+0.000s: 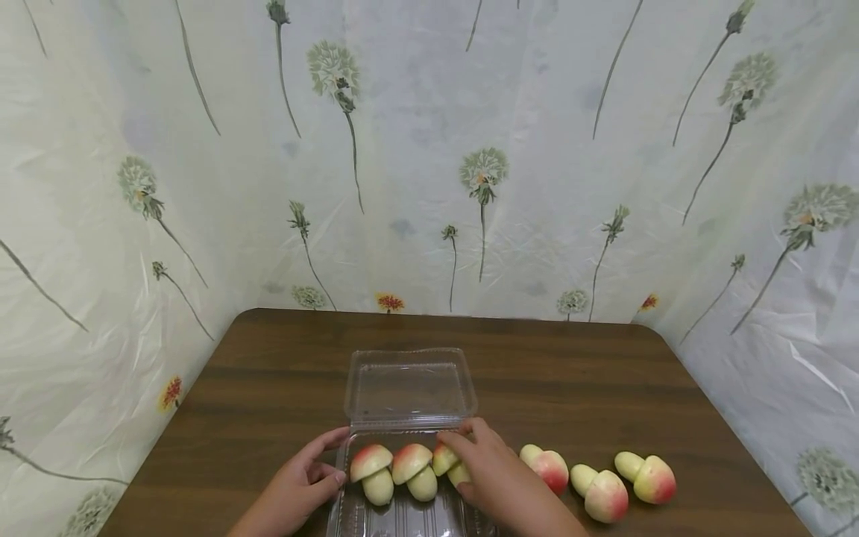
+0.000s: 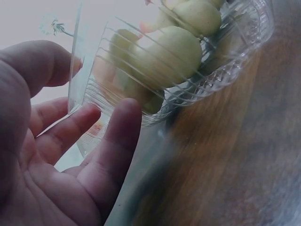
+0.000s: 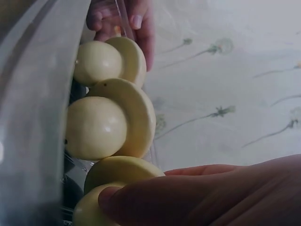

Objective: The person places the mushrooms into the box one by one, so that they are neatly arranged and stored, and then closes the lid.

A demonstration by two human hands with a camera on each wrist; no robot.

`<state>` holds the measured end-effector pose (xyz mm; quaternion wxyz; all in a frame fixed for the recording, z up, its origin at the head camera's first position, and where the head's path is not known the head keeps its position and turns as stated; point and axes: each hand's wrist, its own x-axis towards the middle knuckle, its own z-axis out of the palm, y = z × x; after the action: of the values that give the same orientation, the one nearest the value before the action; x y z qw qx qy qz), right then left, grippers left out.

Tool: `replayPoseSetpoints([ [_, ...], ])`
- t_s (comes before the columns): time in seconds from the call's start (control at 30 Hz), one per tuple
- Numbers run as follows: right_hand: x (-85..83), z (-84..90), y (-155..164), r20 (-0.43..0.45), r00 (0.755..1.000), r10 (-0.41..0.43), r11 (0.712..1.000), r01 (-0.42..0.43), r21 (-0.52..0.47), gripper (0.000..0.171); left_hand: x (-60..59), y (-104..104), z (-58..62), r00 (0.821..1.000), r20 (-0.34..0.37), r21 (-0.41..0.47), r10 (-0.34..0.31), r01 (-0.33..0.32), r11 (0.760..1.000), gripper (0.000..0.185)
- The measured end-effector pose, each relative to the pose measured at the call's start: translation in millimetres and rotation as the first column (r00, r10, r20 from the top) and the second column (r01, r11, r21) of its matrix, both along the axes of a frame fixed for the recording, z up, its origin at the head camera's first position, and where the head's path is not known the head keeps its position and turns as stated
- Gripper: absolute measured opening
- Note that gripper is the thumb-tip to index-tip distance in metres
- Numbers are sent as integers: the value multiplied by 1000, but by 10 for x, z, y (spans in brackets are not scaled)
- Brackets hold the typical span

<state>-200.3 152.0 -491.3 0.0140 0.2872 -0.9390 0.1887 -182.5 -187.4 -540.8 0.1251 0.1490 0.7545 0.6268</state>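
Observation:
A clear plastic clamshell box (image 1: 338, 514) sits on the table with its lid (image 1: 411, 384) folded back. Two toy mushrooms, one at the left (image 1: 372, 473) and one in the middle (image 1: 414, 471), lie side by side inside, red-yellow caps toward the lid. My right hand (image 1: 499, 473) holds a third mushroom (image 3: 123, 169) at the box's right end, thumb on its near side, its cap partly hidden by the fingers. At the opposite end, my left hand (image 1: 305, 481) pinches the box's side wall (image 2: 89, 70) between thumb and fingers.
Right of the box, three more mushrooms lie loose on the brown wooden table (image 1: 564, 373): a near-left one (image 1: 546, 468), a middle one (image 1: 602, 494) and a far-right one (image 1: 649, 477). A dandelion-print curtain (image 1: 429, 149) hangs behind the table and along both sides.

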Motion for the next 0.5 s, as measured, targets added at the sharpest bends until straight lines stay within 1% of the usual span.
replayPoseSetpoints([
  [0.17,11,26,5,12,1000,-11,1000,11,2,68,-5,4,10,1000,14,-6,0,0,1000,68],
  [0.37,-1,51,39,36,999,-15,999,14,40,64,-2,10,18,999,32,-8,9,-9,1000,67],
  [0.5,0,82,68,58,998,-2,1000,0,28,62,-1,15,18,999,32,-6,18,-18,1000,67],
])
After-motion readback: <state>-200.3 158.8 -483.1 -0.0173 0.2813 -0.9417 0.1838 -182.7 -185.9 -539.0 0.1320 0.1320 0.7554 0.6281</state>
